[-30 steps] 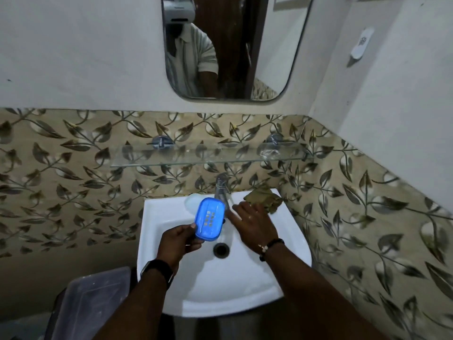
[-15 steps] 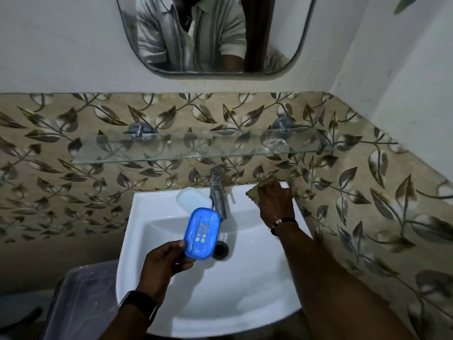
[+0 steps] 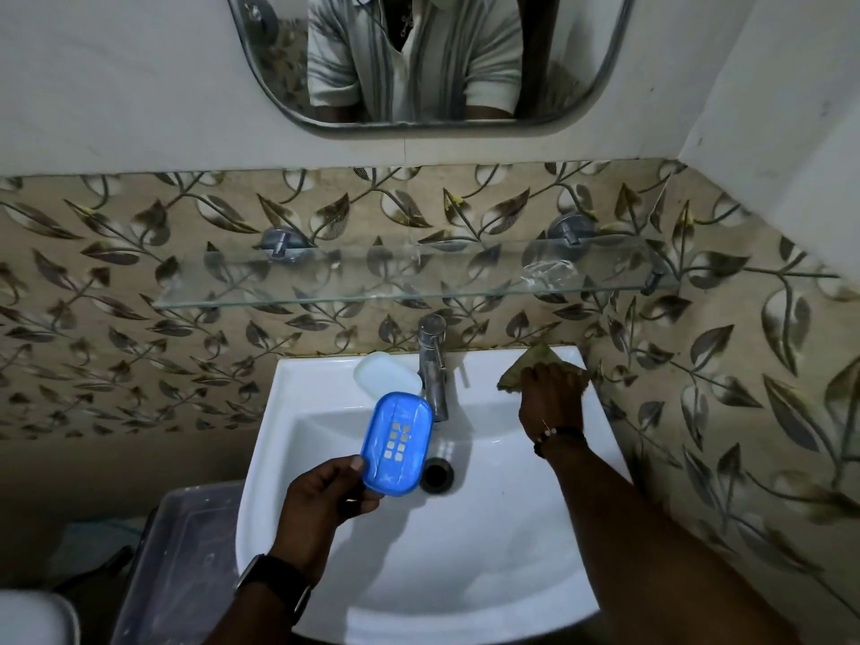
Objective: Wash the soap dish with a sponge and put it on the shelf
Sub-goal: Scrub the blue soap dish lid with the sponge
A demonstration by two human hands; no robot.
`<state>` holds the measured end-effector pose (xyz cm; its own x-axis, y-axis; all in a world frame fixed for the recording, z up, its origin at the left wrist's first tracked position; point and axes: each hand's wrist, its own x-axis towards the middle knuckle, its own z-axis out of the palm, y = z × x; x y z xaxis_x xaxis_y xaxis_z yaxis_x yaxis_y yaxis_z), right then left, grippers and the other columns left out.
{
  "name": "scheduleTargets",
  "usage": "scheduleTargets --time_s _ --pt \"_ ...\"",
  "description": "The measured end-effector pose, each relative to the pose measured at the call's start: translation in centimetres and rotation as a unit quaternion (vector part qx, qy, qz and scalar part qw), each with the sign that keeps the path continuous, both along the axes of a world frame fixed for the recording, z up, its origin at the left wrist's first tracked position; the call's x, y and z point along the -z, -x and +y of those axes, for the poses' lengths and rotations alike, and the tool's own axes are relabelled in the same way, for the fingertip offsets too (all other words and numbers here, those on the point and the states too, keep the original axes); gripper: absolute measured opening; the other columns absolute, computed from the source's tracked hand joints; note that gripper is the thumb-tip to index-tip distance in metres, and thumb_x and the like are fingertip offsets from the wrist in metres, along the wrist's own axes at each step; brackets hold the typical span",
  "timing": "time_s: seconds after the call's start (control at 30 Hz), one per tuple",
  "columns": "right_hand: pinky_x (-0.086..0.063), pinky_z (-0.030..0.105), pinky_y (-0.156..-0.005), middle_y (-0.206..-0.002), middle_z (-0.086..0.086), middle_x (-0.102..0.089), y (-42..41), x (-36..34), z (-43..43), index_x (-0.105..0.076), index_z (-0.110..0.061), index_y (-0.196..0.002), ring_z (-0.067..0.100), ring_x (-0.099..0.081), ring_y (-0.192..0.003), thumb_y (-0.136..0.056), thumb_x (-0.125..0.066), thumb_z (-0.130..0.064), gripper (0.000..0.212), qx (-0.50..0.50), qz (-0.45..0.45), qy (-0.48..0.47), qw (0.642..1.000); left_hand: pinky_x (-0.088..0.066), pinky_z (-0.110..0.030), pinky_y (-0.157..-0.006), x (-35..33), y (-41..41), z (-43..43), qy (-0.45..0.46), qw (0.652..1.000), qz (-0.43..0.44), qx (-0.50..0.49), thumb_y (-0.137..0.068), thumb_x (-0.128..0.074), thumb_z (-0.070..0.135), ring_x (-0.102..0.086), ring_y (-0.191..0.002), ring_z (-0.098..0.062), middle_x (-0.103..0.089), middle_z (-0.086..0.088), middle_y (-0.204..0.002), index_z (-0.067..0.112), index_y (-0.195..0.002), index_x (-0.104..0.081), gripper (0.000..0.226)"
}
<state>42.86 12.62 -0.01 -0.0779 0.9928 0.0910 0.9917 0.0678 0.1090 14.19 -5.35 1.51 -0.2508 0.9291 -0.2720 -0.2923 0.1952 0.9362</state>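
The left hand (image 3: 321, 500) pinches the near edge of the blue soap dish (image 3: 395, 442), thumb on top, and holds it over the sink (image 3: 298, 379). To its right, the right hand (image 3: 551, 402) covers the green sponge (image 3: 530, 360), fingers curled over it. The glass shelf (image 3: 372, 290) is beyond the 2 hands.

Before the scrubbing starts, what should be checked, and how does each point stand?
1. Grip on soap dish: ok, left hand holds its near end over the sink.
2. Grip on sponge: cannot tell; fingers of the right hand lie on it at the sink's back right corner.
3. No soap in dish: ok; soap bar lies on the rim beside the tap.
4. Water running: not ok, no stream shows.
5. Room on shelf: ok, bare glass at its middle.
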Motion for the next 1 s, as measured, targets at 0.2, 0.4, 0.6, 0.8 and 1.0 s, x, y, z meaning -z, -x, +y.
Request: scheduleTargets --time_s 0.2,0.4,0.6,0.8,1.0 --pt "-0.053 0.041 -0.08 -0.095 0.018 -0.073 -0.4 -3.2 -1.1 -0.067 -0.004 -0.104 0.039 -0.067 -0.092 -0.089 -0.059 -0.007 0.017 0.165 0.433 -0.099 0.881 -0.061 -0.036 -0.067 -0.8 -0.7 0.4 -0.01 0.999 -0.043 -0.014 -0.077 -0.072 0.025 -0.072 -0.074 -0.035 -0.073 -0.027 -0.084 0.002 -0.089 -0.076 0.027" --pt "-0.04 0.025 -0.077 -0.099 0.018 -0.069 3.7 -9.1 -5.4 -0.067 -0.002 -0.105 0.028 -0.059 -0.093 -0.092 -0.055 -0.01 0.019 0.011 0.516 -0.295 0.804 -0.06 -0.037 -0.073 -2.2 -1.8 1.0 -0.042 0.995 -0.085 -0.006 -0.079 -0.073 0.021 -0.073 -0.084 -0.033 -0.074 -0.026 -0.092 -0.006 -0.092 -0.073 0.029" --pt "-0.045 0.04 -0.082 -0.098 0.008 -0.068 9.6 -11.5 -10.9 -0.069 -0.012 -0.099 0.029 -0.059 -0.092 -0.088 -0.059 -0.011 0.015 -0.327 0.236 -0.258 0.878 -0.061 -0.045 -0.078 -3.4 -2.6 1.4 -0.07 0.992 -0.104 0.009 -0.092 -0.065 0.008 -0.073 -0.088 -0.038 -0.074 -0.026 -0.095 -0.005 -0.09 -0.071 0.015" --pt "-0.043 0.041 -0.09 -0.113 -0.001 -0.064 11.7 -10.9 -14.1 -0.066 -0.024 -0.112 0.024 -0.057 -0.108 -0.086 -0.055 -0.034 0.03 -0.255 0.151 -0.124 0.947 -0.06 -0.047 -0.079 -4.0 -1.6 0.4 -0.088 0.993 -0.074 0.035 -0.099 -0.056 0.01 -0.072 -0.092 -0.041 -0.073 -0.03 -0.102 -0.009 -0.103 -0.069 0.024" --pt "-0.039 0.041 -0.083 -0.105 0.002 -0.063 12.7 -12.5 -15.7 -0.067 -0.018 -0.107 0.028 -0.057 -0.102 -0.077 -0.05 -0.017 0.035 -0.202 0.158 -0.083 0.963 -0.061 -0.041 -0.074 -4.9 -1.5 -0.4 -0.108 0.992 -0.044 0.057 -0.1 -0.054 0.01 -0.074 -0.088 -0.036 -0.076 -0.023 -0.098 -0.001 -0.099 -0.073 0.022"
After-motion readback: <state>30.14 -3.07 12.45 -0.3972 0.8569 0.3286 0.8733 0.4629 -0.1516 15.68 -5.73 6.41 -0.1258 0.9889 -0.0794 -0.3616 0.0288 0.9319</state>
